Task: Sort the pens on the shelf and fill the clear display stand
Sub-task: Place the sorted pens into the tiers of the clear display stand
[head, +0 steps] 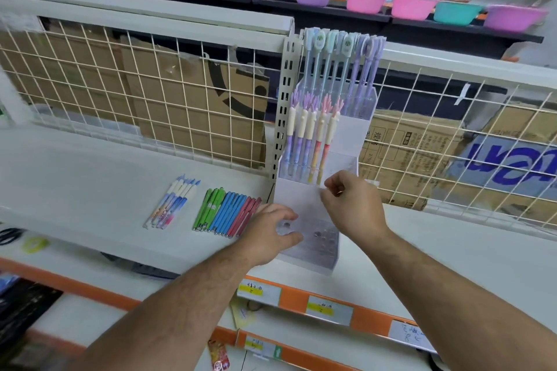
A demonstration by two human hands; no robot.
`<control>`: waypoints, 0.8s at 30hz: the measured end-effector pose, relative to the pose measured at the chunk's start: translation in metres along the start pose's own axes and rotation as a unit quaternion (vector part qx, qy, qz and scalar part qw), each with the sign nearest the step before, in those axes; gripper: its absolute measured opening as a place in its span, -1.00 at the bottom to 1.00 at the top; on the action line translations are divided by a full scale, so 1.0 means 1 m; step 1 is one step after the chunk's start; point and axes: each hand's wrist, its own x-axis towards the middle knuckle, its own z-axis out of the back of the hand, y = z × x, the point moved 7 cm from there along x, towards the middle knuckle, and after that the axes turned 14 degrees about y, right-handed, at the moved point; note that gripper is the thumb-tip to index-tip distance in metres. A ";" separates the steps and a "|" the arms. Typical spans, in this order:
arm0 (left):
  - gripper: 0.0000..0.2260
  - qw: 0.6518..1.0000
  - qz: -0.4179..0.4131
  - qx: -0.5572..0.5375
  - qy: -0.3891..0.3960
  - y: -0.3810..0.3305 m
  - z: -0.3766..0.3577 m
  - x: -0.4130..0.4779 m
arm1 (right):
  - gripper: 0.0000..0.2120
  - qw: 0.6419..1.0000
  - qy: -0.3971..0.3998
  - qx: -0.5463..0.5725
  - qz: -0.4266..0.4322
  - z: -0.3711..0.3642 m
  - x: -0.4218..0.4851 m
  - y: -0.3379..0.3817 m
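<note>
Partly done: the clear tiered display stand [301, 200] has pens in its upper rows, its bottom row empty; loose coloured pens [224, 214] lie on the white shelf [90, 175]. The left grip [271, 230] clasps the stand; right grip [351, 206] curled, hold unclear.

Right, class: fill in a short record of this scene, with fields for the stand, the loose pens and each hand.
stand: clear stand, three tiers, upright on the shelf
top tier: tall pens, blue to purple
middle tier: shorter pens, purple and pink
bottom tier: holes empty
loose pens: patterned bunch and green, blue and red row, lying left of the stand
left hand: grips the bottom tier
right hand: fingers curled at the middle tier's front; what they pinch is unclear
</note>
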 end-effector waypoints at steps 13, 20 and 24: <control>-0.59 0.996 0.023 -0.083 0.008 0.020 0.035 -0.030 | -0.71 0.995 0.095 -0.027 0.027 -0.057 -0.006 0.014; -0.69 0.993 0.012 -0.108 -0.034 0.077 0.110 -0.066 | -0.75 0.992 0.112 -0.046 0.028 -0.125 0.002 0.077; -0.73 0.995 0.030 -0.080 -0.047 0.118 0.152 -0.082 | -0.72 0.990 0.124 -0.051 0.040 -0.167 0.010 0.116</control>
